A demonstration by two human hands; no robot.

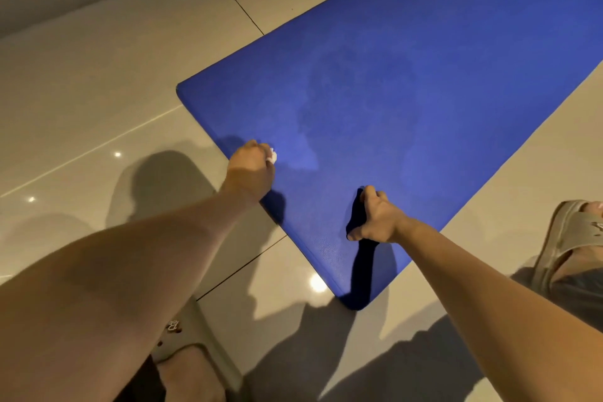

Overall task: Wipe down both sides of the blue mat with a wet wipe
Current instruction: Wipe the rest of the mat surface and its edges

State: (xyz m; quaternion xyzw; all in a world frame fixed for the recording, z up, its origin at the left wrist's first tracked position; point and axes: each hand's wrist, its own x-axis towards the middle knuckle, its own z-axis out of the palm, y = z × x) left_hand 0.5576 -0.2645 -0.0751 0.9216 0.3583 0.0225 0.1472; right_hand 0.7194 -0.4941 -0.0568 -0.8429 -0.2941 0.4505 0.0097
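The blue mat (pixel 408 81) lies flat on the tiled floor, running from the near middle to the upper right. My left hand (pixel 251 170) rests on its near left edge with fingers curled round a small white wet wipe (pixel 272 156), only a scrap of which shows. My right hand (pixel 375 219) sits on the mat near its close end, fingers curled downward against the surface, with nothing visible in it. A darker damp patch spreads over the mat beyond both hands.
Glossy beige floor tiles (pixel 98 91) surround the mat. My feet in beige slides are at the bottom (pixel 195 346) and at the right edge (pixel 574 232). A grey wall base runs along the top left.
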